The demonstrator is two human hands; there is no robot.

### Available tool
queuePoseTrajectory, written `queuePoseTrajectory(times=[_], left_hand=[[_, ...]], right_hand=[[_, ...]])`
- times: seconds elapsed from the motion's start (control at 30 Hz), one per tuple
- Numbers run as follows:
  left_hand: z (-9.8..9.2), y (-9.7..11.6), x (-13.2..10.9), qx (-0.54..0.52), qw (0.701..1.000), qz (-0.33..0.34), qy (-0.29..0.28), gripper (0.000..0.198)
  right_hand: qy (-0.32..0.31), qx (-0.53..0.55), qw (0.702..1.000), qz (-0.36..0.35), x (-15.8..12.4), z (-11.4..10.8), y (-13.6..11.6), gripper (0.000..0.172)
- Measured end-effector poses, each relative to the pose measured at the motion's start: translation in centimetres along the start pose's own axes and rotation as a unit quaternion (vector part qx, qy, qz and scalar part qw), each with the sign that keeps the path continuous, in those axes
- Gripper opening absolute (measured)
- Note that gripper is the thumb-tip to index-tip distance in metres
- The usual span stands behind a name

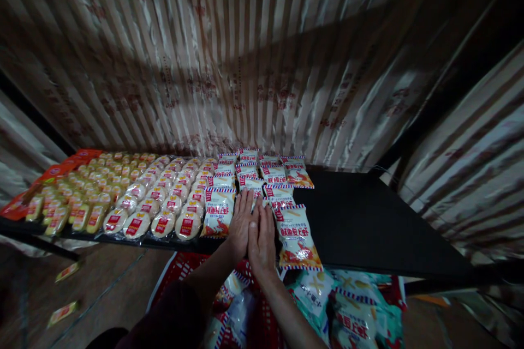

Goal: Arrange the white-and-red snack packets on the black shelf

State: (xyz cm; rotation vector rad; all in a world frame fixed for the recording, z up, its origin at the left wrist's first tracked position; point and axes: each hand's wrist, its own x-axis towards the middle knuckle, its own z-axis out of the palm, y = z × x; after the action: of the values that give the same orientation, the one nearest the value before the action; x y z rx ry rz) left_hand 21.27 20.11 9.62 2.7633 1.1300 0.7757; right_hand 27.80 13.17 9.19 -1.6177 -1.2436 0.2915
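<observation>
The left hand (240,222) and right hand (262,240) lie flat over snack bags (298,237) near the shelf (360,218)'s front edge.

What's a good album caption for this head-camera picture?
Left hand and right hand side by side among snack bags on a black shelf, beside rows of round wrapped snacks.

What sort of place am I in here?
Probably a shop or snack stall: wrapped rice crackers and shrimp-snack bags sit in rows on a black shelf, with a red basket of bagged snacks below.
</observation>
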Motion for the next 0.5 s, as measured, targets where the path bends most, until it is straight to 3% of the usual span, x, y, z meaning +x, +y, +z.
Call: queuePoseTrajectory(times=[0.27,0.5], left_hand=[[0.9,-0.7,-0.1,-0.006,0.999,0.005,0.049,0.056],[0.6,-0.4,0.7,-0.005,0.998,-0.025,0.056,0.054]], right_hand=[[0.026,0.027,0.995,0.088,1.8,0.1,-1.4,0.078],[0.005,0.033,0.994,0.1,3.8,-0.6,-2.4,0.074]])
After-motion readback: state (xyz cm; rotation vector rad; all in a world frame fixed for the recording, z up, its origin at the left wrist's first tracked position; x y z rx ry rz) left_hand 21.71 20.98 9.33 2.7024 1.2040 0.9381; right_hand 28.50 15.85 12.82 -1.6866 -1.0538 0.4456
